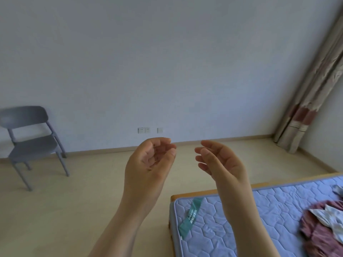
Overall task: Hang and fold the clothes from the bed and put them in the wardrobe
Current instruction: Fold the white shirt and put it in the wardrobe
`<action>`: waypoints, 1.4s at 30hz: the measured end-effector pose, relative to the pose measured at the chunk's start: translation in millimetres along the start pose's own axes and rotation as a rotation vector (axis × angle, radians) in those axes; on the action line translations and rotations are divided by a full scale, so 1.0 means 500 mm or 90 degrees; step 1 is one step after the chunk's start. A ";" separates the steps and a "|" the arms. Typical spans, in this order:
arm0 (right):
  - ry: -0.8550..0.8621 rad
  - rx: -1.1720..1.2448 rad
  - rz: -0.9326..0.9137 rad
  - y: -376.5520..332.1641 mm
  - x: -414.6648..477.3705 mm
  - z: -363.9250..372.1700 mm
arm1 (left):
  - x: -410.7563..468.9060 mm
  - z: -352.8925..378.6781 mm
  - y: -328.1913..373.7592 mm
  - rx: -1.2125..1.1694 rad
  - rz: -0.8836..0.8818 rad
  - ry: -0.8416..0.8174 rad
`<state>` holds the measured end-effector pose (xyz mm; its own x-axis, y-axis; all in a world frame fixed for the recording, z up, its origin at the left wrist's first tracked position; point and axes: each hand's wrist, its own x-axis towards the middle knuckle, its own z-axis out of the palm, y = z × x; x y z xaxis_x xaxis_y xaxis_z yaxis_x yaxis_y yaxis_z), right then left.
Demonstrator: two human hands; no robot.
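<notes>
I have my left hand (150,160) raised and loosely cupped, fingers curled on nothing, and my right hand (219,160) beside it, fingers spread, empty. The clothes (323,225) lie heaped on the mattress (232,219) at about four o'clock. I judge I should turn that way and lift one garment by its shoulders. The heap is cut off at the edge; no wardrobe shows.

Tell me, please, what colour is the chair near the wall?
The chair is grey all over, seat, back and legs, as the head view shows at left.
</notes>
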<state>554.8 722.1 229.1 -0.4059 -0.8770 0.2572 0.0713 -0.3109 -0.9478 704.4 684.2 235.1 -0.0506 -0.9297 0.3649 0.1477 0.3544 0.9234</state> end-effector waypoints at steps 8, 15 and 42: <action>0.046 -0.017 -0.015 0.059 0.196 -0.018 | 0.190 0.075 -0.085 0.034 0.007 -0.070; 0.047 -0.035 -0.015 0.102 0.381 -0.017 | 0.358 0.126 -0.155 0.035 0.002 -0.082; 0.251 -0.108 -0.021 0.342 0.917 0.272 | 1.047 0.027 -0.443 -0.033 -0.054 -0.278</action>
<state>504.7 216.9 210.5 -0.7244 -0.6506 0.2279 -0.0854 -0.2434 -0.9662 631.7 120.4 223.1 -0.4758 -0.8216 0.3139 0.1730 0.2625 0.9493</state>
